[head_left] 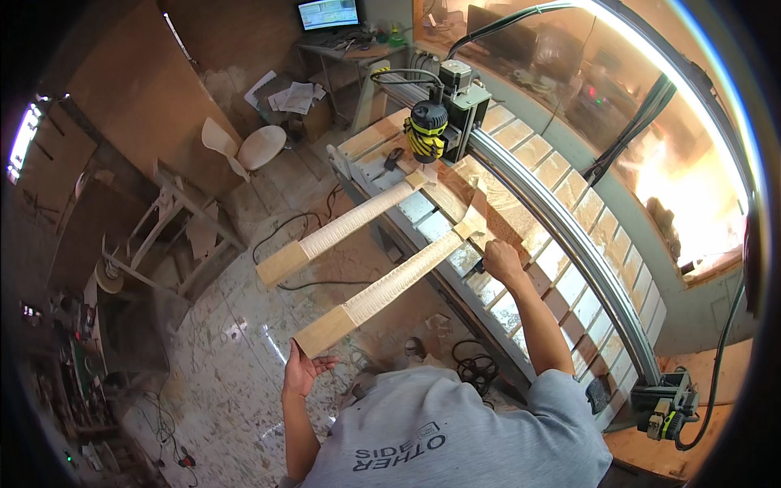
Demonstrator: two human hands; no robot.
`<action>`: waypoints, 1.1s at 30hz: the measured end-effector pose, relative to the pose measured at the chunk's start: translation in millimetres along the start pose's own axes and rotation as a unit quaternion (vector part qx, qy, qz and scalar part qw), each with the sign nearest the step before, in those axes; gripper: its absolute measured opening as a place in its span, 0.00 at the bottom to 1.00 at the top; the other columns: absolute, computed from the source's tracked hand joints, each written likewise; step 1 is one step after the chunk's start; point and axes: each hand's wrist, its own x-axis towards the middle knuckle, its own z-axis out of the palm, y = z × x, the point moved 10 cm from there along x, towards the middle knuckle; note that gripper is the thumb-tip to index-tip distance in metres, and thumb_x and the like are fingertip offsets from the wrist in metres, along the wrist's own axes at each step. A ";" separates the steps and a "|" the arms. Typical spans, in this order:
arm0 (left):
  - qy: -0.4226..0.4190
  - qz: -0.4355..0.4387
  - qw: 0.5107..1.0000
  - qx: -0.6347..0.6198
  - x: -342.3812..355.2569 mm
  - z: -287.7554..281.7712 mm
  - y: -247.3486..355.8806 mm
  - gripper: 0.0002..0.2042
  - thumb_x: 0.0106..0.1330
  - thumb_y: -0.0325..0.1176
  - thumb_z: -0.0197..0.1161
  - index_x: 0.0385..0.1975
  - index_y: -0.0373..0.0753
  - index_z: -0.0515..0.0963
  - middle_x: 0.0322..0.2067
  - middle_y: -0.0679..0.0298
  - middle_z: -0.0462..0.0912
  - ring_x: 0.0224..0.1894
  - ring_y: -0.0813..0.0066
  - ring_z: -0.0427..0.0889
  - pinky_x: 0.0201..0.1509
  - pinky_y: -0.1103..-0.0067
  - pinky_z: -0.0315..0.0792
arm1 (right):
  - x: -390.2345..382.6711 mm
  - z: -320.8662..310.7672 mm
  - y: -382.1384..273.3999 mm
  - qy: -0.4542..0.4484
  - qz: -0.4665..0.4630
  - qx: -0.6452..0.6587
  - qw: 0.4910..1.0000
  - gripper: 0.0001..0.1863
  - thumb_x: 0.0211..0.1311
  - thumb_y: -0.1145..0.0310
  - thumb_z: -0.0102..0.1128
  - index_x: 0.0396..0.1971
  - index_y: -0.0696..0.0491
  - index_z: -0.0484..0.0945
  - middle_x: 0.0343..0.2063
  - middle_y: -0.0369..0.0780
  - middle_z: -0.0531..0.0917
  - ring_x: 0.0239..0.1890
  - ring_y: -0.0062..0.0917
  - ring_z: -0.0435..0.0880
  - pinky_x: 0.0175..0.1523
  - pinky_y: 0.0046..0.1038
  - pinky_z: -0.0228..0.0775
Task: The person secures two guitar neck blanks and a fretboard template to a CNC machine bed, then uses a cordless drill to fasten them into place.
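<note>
Two long wooden pieces jut over the near-left edge of the machine bed, each with a square block end and a pale ribbed middle. At the block end of the nearer wooden post, my left hand touches the corner with its thumb, fingers spread. My right hand is closed beside the carved far end of that post, over the bed; what its fingers grip is hidden. Farther left lies the second wooden post, touched by neither hand.
A yellow-black router spindle hangs from the gantry rail above the slatted bed. Cables coil on the dusty floor. A white chair, a wooden frame and a desk with a monitor stand beyond.
</note>
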 end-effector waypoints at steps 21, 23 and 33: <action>0.007 0.000 0.999 -0.039 5.8 -11.1 7.5 0.40 0.74 0.68 0.35 0.62 0.34 0.71 0.51 0.49 0.83 0.47 0.49 0.86 0.51 0.62 0.81 | -20.4 -7.7 -1.9 0.045 0.078 0.038 0.995 0.09 0.49 0.70 0.64 0.31 0.58 0.82 0.37 0.50 0.83 0.42 0.46 0.82 0.50 0.41 0.75; -0.001 0.001 1.000 -0.031 9.2 -13.2 9.3 0.40 0.74 0.68 0.35 0.61 0.33 0.71 0.50 0.48 0.83 0.47 0.48 0.86 0.50 0.62 0.81 | -23.0 -6.2 -16.9 0.021 -0.011 0.034 0.999 0.05 0.49 0.75 0.61 0.28 0.56 0.82 0.41 0.46 0.82 0.48 0.43 0.80 0.54 0.38 0.74; 0.051 -0.060 0.989 -0.123 35.2 -45.2 -18.3 0.35 0.70 0.66 0.47 0.62 0.41 0.71 0.50 0.48 0.81 0.42 0.35 0.85 0.43 0.55 0.82 | -36.7 0.1 24.2 0.170 0.160 0.112 0.966 0.16 0.55 0.59 0.68 0.34 0.57 0.83 0.33 0.54 0.86 0.38 0.47 0.86 0.45 0.44 0.78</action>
